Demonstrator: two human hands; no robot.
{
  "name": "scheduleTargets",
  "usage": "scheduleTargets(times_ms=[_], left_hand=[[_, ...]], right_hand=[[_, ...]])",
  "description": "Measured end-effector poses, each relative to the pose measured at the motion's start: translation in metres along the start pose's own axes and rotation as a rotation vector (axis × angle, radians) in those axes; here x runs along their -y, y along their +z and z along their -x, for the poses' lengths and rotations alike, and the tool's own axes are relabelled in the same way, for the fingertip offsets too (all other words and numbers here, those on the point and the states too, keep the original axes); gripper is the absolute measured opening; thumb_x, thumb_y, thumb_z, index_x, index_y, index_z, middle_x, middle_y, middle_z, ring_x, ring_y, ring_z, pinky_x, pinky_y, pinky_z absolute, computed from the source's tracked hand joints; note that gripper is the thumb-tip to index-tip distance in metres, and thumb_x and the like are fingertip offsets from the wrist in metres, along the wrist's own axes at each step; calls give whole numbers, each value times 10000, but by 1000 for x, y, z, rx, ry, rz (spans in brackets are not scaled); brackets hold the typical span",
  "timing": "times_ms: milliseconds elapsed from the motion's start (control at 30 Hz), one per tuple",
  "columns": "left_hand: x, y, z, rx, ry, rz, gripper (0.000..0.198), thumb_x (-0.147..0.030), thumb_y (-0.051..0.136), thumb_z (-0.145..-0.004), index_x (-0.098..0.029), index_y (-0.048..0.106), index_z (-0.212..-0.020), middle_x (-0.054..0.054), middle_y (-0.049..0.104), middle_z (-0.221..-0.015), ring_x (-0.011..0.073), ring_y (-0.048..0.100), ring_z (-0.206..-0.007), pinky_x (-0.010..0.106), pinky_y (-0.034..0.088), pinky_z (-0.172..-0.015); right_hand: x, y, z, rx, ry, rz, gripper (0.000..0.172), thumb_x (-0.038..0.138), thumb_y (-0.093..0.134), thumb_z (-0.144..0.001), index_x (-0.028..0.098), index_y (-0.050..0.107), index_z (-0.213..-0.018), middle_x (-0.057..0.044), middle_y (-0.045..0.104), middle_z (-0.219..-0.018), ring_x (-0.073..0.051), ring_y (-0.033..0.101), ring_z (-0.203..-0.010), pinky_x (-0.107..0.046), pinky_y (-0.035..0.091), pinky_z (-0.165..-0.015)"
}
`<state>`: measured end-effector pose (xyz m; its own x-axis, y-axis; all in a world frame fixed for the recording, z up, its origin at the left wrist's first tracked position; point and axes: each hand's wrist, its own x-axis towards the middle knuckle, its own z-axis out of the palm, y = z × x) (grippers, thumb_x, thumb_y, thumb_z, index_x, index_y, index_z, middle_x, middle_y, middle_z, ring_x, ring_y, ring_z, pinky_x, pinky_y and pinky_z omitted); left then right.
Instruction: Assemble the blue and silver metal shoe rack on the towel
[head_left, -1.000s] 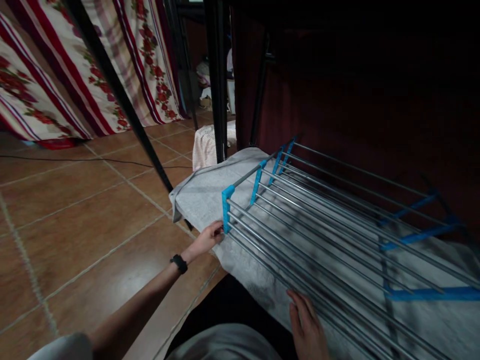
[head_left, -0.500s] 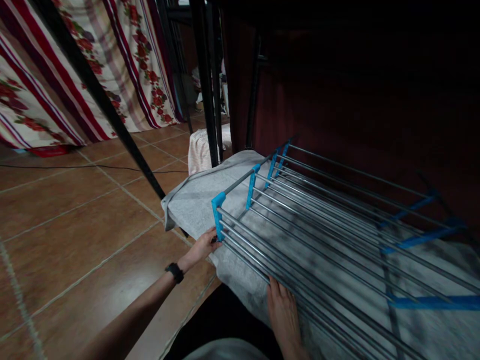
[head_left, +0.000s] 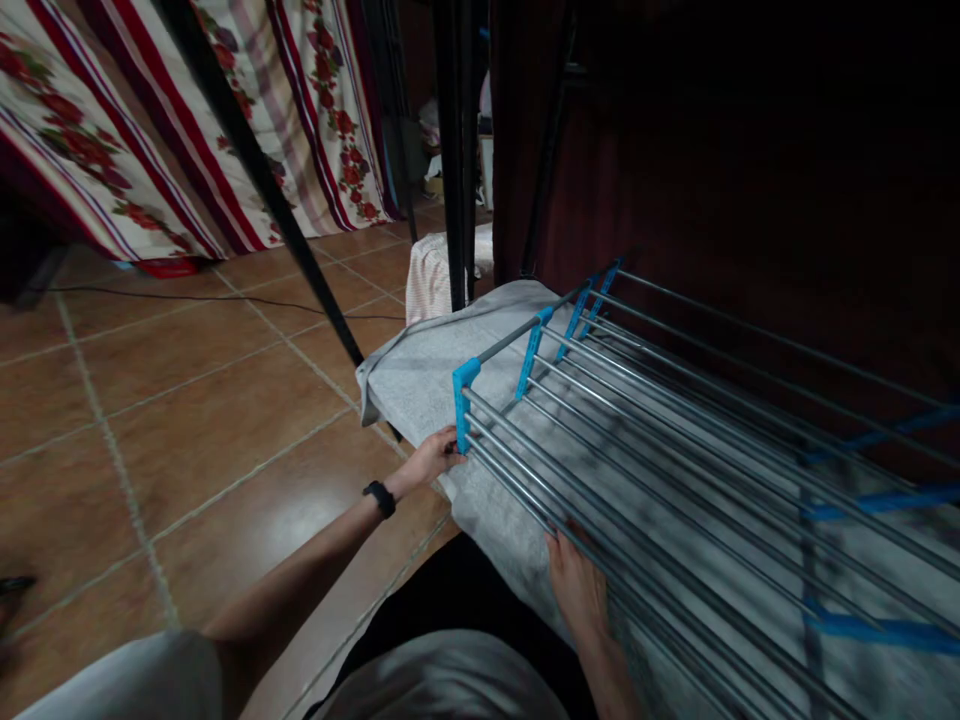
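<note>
A rack of grey metal rods with blue plastic brackets lies across a grey cloth spread over a low surface. My left hand, a black watch on its wrist, has its fingers closed on the bottom of the nearest blue bracket at the left end. My right hand holds the front rods farther right, its fingertips partly hidden beneath them. The rack's far right end sits in shadow and runs out of view.
Black metal posts rise at the left and behind the cloth. A striped floral curtain hangs at the back left above the tiled floor, where a thin black cable runs. A pale striped cloth hangs behind the posts.
The view has shifted, so the rack and hands appear slightly farther right and higher. My right fingers have slipped further under the rods; my left hand keeps hold of the bracket.
</note>
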<state>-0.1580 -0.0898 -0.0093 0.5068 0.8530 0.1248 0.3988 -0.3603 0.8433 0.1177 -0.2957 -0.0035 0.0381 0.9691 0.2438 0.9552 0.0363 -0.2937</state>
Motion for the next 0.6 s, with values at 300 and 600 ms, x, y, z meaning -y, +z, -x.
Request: scheduleTargets(times_ms=[300,600], left_hand=[[0,1,1,3,8,-2,119,-189,665,-737,-145,557,-711,0,494,-801,118,486,-723,235,425,-664],[-6,-1,0,30,34,-43,86,-176,656,-758,-138,596,-709,16,516,-840,123,510,-753,232,447,-695]], right_hand=[[-4,7,6,15,-34,89,366,309,341,-1021,205,676,-1124,-108,744,-1010,-243,661,-1080,-343,461,-950],[-2,11,10,57,-29,139,374,308,325,-1033,189,609,-1245,-99,733,-1083,-223,696,-982,-307,487,-836]])
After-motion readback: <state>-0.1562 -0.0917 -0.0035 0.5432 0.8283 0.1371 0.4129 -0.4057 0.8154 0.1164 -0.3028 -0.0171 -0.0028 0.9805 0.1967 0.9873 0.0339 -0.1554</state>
